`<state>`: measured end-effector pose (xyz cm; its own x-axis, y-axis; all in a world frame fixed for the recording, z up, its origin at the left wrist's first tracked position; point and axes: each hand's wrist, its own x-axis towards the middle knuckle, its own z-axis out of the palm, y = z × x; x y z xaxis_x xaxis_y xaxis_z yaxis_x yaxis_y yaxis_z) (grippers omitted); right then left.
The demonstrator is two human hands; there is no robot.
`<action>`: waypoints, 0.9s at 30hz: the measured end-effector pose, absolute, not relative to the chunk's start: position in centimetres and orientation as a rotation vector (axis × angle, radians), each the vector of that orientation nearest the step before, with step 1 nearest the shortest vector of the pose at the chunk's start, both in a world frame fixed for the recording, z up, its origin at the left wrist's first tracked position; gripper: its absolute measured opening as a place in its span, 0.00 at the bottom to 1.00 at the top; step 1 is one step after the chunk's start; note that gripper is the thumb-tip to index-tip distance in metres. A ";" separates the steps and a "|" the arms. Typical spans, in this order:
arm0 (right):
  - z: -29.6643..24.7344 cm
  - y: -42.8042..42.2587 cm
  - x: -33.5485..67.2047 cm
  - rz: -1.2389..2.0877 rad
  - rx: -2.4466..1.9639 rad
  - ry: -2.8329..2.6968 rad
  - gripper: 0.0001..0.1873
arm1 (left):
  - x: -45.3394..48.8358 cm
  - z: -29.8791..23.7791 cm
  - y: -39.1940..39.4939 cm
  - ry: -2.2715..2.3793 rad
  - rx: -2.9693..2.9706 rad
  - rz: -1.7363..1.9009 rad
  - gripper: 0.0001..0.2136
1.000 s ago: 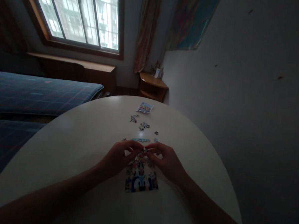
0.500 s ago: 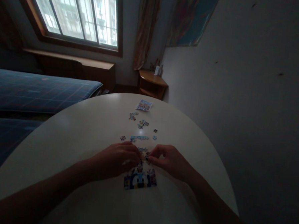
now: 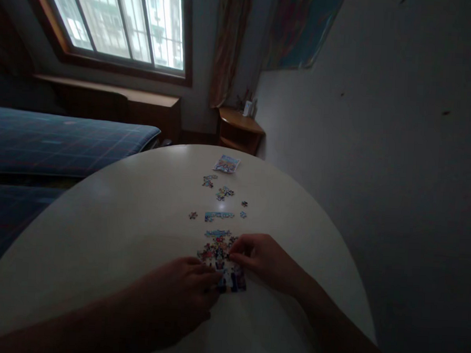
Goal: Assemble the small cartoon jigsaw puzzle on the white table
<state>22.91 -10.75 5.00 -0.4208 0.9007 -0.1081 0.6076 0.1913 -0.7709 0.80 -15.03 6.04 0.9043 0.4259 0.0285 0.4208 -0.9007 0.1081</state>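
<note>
A partly joined colourful jigsaw puzzle (image 3: 220, 252) lies on the round white table (image 3: 138, 229). My left hand (image 3: 175, 305) rests flat over the puzzle's near left corner, its fingers stretched toward the pieces. My right hand (image 3: 262, 259) sits at the puzzle's right edge with fingertips pinched together against the pieces; what they pinch is too small to make out. A joined blue strip of pieces (image 3: 218, 216) lies just beyond the puzzle.
Loose pieces (image 3: 224, 193) are scattered farther out, with a small picture card (image 3: 226, 164) near the far rim. A grey wall rises on the right. A bed with a blue checked cover (image 3: 59, 141) stands at left, and a wooden corner shelf (image 3: 238, 126) sits behind the table.
My left hand has slid back toward me and flattened at the puzzle's near corner. More of the puzzle's top shows. My right hand stayed at the right edge.
</note>
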 end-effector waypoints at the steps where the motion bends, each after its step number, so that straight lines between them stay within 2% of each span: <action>1: 4.8 -10.8 22.9 1.102 -1.417 -2.098 0.04 | 0.8 6.0 -15.2 0.680 2.986 0.080 0.04; 10: 4.5 -10.7 22.7 1.093 -1.421 -2.123 0.04 | 1.1 4.9 -15.2 0.752 3.001 0.070 0.08; 27: 4.7 -10.9 21.9 0.905 -1.484 -2.181 0.04 | 1.1 5.0 -15.3 0.752 2.987 0.033 0.06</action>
<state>21.85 -10.93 4.73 -0.3897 0.9187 -0.0645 0.6945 0.2472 -0.6757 1.14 -15.27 5.05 0.8808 0.4735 0.0060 0.4722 -0.8791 0.0647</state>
